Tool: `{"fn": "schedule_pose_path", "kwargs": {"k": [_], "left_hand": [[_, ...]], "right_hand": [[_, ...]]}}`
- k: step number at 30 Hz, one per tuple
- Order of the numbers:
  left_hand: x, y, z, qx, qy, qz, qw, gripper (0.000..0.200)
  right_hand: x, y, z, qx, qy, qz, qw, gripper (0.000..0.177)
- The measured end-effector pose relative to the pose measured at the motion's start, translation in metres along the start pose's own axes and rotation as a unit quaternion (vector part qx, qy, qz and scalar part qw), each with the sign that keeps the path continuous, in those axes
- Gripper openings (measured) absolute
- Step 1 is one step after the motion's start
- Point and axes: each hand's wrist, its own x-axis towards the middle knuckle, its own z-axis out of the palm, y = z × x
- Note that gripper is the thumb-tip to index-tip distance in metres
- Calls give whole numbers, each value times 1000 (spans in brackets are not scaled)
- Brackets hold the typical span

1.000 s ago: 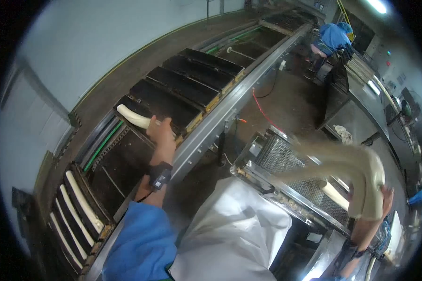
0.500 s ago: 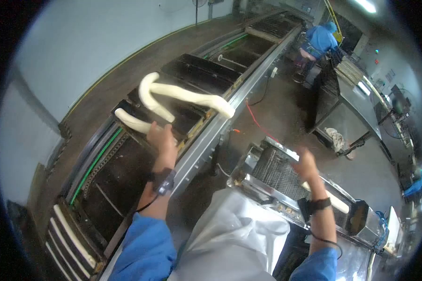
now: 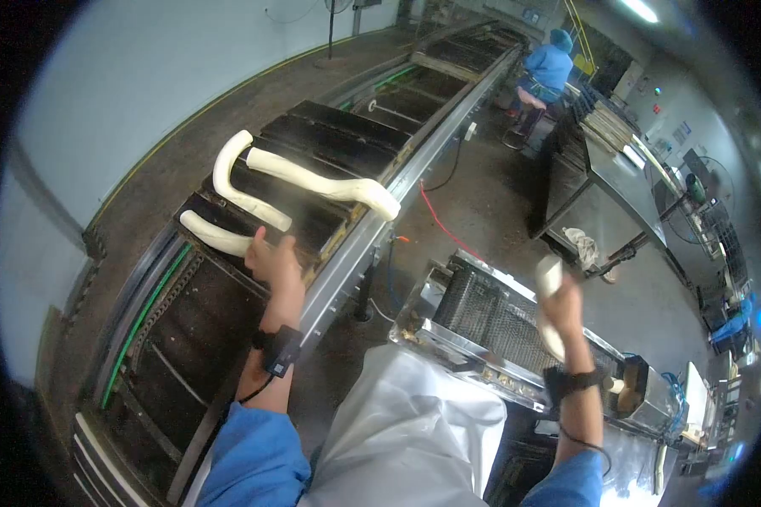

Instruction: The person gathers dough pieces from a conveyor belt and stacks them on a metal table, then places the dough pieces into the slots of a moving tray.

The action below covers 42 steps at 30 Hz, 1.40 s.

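My left hand (image 3: 276,262) is over the dark slatted conveyor (image 3: 313,127), closed around the near end of a pale dough roll (image 3: 211,234) lying across a slat. Just beyond it are a curved dough roll (image 3: 222,173) and a longer bent dough roll (image 3: 313,181), whose right end hangs over the metal rail (image 3: 372,241). On my right, above a small mesh belt (image 3: 490,308), my right hand (image 3: 564,308) grips another dough roll (image 3: 550,275); it sticks out above and below my fingers. A short piece of dough (image 3: 615,385) shows by the metal housing (image 3: 654,395).
A co-worker in blue (image 3: 545,72) is beside the far end of the conveyor. At right stands a metal table (image 3: 621,190) with a cloth (image 3: 580,245) on its lower part. A red cable (image 3: 435,215) crosses the floor. Several pale strips (image 3: 110,460) lie at lower left.
My right hand has closed on a dough roll and lifted it off the mesh belt. The curved dough roll has turned and now lies apart from the longer one. My left hand stays at its roll.
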Motion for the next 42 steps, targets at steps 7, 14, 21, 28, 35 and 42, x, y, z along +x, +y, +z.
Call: {"fn": "schedule_pose_path", "kwargs": {"k": [7,14,21,28,35,42], "left_hand": [[3,-3,-7,-2,-2,-1,1000,58],[-11,-3,-28,55,21,102,993,60],[-15,38,-39,253,-120,379,882,65],[169,-6,-74,210,-171,171,947,70],[257,-27,-120,423,-118,113,891,68],[177,14,-123,370,-144,148,906,63]], "right_hand": [[72,-139,-131,700,-41,-105,705,53],[30,-183,-99,662,-129,-190,714,75],[-68,-99,-35,562,-223,23,796,61],[-159,-29,-29,492,-168,241,820,49],[-217,50,9,518,-143,328,777,48],[-206,72,18,488,-98,288,818,41]]}}
